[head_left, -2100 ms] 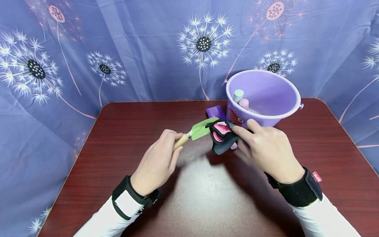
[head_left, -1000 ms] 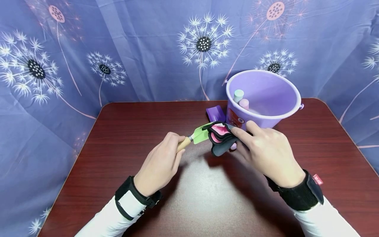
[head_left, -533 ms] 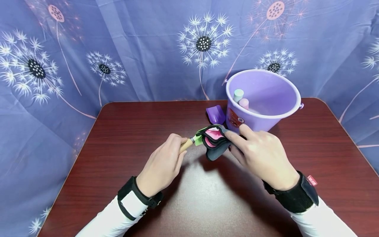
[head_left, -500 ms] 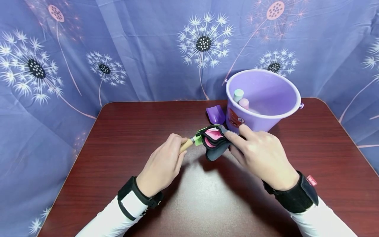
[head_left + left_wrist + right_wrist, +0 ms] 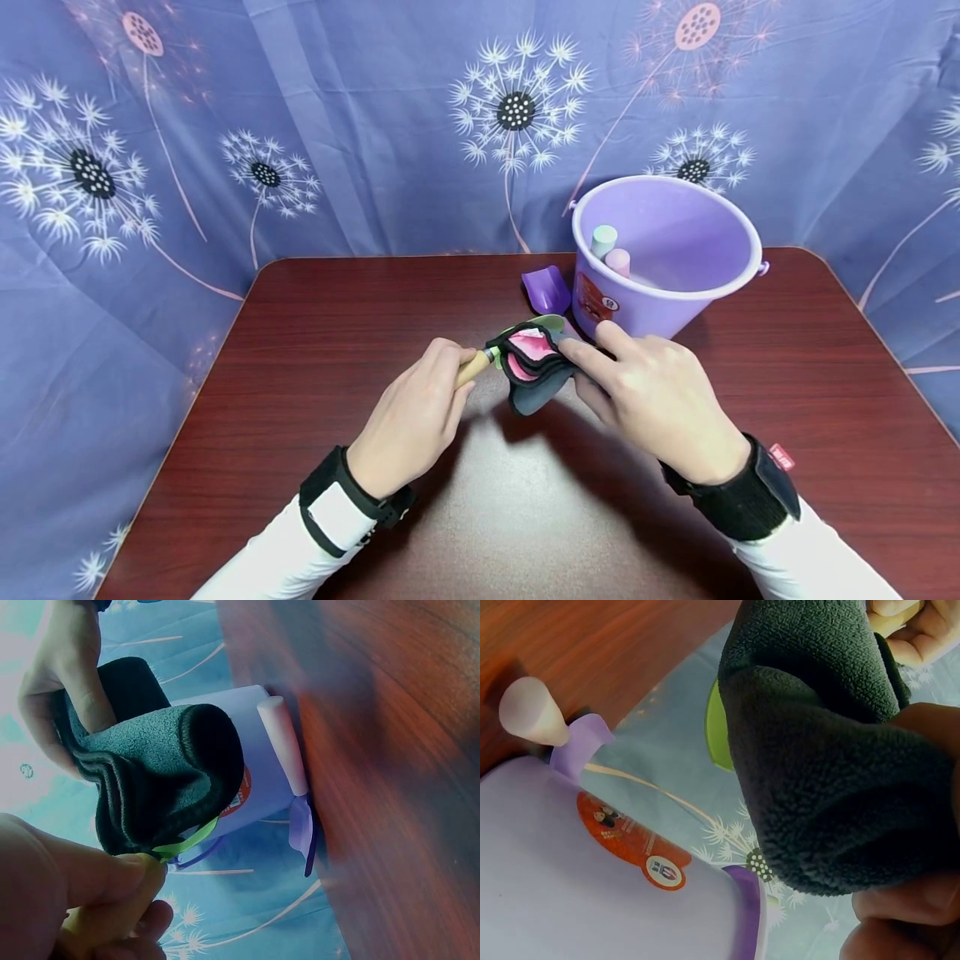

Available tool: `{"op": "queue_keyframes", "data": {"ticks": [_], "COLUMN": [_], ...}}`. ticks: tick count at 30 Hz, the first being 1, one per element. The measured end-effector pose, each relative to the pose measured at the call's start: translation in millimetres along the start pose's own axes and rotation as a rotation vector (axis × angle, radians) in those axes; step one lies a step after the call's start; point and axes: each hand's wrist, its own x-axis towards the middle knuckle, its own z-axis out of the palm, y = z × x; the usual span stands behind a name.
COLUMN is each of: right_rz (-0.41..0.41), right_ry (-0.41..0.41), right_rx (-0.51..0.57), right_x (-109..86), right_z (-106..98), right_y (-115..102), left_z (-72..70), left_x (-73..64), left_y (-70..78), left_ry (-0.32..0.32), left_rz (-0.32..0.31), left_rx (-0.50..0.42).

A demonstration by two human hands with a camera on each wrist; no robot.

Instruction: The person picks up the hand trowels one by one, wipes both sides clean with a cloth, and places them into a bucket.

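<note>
My left hand (image 5: 416, 412) grips the pale wooden handle (image 5: 472, 368) of a small hand trowel with a green blade (image 5: 552, 321). In my right hand (image 5: 663, 404) is a folded cloth (image 5: 536, 398), dark grey and fleecy with black edges and pink inner folds. The cloth lies over the trowel blade near its neck and hides most of it. In the right wrist view, a strip of the green blade (image 5: 719, 731) shows beyond the cloth. Both hands are above the middle of the table.
A lilac bucket (image 5: 637, 315) stands at the back right, with a mint-green cylinder (image 5: 604, 240) and a pink cylinder (image 5: 618, 262) inside. Beside it on the table (image 5: 337, 333) lies a purple toy shovel (image 5: 547, 290) with a pale handle (image 5: 283, 746). A flowered curtain (image 5: 375, 125) hangs behind.
The cloth in my right hand has moved left and toward me along the blade, up to the handle. My left hand has shifted slightly right. More of the purple shovel is visible.
</note>
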Motion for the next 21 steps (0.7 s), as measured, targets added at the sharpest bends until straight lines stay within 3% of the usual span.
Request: {"op": "queue_keyframes", "data": {"ticks": [21], "right_rz": [-0.005], "right_ry": [-0.015], "right_rx": [0.018], "right_x": [-10.7], "right_z": [15.8], "right_y": [4.5], "left_z": [-1.6], "left_x": [-0.2], "left_y": [0.5], "left_ry": [0.008], "left_rz": [-0.015], "left_rx": [0.001]}}
